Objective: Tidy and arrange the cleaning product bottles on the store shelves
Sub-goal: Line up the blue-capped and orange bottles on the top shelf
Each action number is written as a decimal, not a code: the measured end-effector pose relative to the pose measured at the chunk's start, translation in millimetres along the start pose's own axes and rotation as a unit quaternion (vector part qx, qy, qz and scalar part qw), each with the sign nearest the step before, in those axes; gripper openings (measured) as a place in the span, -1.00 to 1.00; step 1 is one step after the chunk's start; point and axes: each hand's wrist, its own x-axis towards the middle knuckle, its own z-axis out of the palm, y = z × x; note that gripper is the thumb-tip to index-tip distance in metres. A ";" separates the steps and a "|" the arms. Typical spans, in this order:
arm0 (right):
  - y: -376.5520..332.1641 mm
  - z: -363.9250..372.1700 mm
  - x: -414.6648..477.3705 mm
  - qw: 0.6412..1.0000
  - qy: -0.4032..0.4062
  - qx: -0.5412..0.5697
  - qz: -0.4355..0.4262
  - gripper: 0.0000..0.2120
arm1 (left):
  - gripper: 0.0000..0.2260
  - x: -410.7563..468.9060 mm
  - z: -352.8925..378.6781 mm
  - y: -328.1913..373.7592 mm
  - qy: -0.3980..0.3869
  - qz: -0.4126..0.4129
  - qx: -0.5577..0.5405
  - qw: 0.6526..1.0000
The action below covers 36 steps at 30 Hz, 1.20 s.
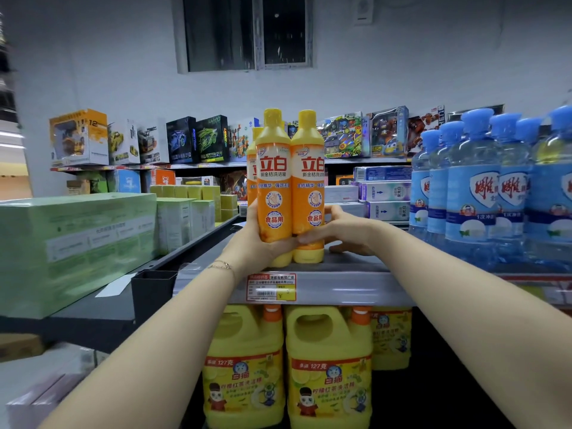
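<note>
A: Hands?
B: The left hand (pixel 263 243) is wrapped round the lower part of the left orange bottle (pixel 274 181), fingers curled under and behind it; a thin bracelet (pixel 221 266) is seen at the wrist. The right hand (pixel 337 232) is laid against the right orange bottle (pixel 308 184), thumb across its lower front, fingers spread half open beside and behind it. A full grasp by the right hand cannot be told.

A: Bottle positions?
B: Both are held upright, side by side and touching, at the front edge of the grey shelf (pixel 346 286). The right one's base is seen resting on the shelf; the left one's base is hidden by the hand. More orange bottles (pixel 252 168) are stood just behind on the left.

A: Surroundings?
B: A price tag (pixel 271 287) is fixed to the shelf lip just below the bottles. Yellow jugs (pixel 329 366) are stocked on the level beneath. Blue-capped bottles (pixel 483 187) are lined up on the right, green boxes (pixel 77 243) on the left, toy boxes (pixel 185 140) on the far shelving.
</note>
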 end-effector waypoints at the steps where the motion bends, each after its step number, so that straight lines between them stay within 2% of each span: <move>1: 0.0 0.1 -2.0 1.000 0.003 -0.004 0.001 0.12 | -0.07 1.7 -1.0 0.0 -0.010 -0.001 -0.009 1.000; 3: -0.5 2.3 -5.8 1.000 0.009 -0.013 0.000 0.11 | -0.07 4.2 -2.3 -0.1 -0.023 -0.002 -0.011 1.000; 6: -0.8 6.8 -7.9 1.000 0.018 -0.022 -0.008 0.23 | -0.05 6.2 -4.5 -0.3 -0.036 0.001 -0.012 0.999; 8: 0.1 8.5 -6.9 1.000 0.018 -0.020 -0.016 0.25 | -0.05 5.4 -6.4 -0.1 -0.020 0.019 -0.019 0.999; 12: -1.3 13.3 -0.8 1.000 0.013 -0.006 -0.027 0.16 | -0.03 -1.5 -5.3 4.6 0.029 0.075 -0.008 0.997; 16: -8.0 20.1 1.4 0.998 0.005 0.050 -0.044 0.06 | -0.04 -2.0 -2.4 6.7 0.052 0.091 -0.004 0.994; 21: -6.5 25.7 1.9 0.991 -0.020 0.112 -0.072 -0.15 | -0.02 0.4 -5.4 7.1 0.025 0.083 0.012 0.996; 28: -5.1 29.2 1.2 0.986 -0.021 0.139 -0.089 -0.25 | 0.05 4.5 -8.9 7.6 -0.014 0.065 -0.008 0.998; 36: -7.4 35.2 2.8 0.984 -0.014 0.148 -0.096 -0.23 | 0.01 8.3 -13.8 3.1 -0.033 0.055 -0.037 0.997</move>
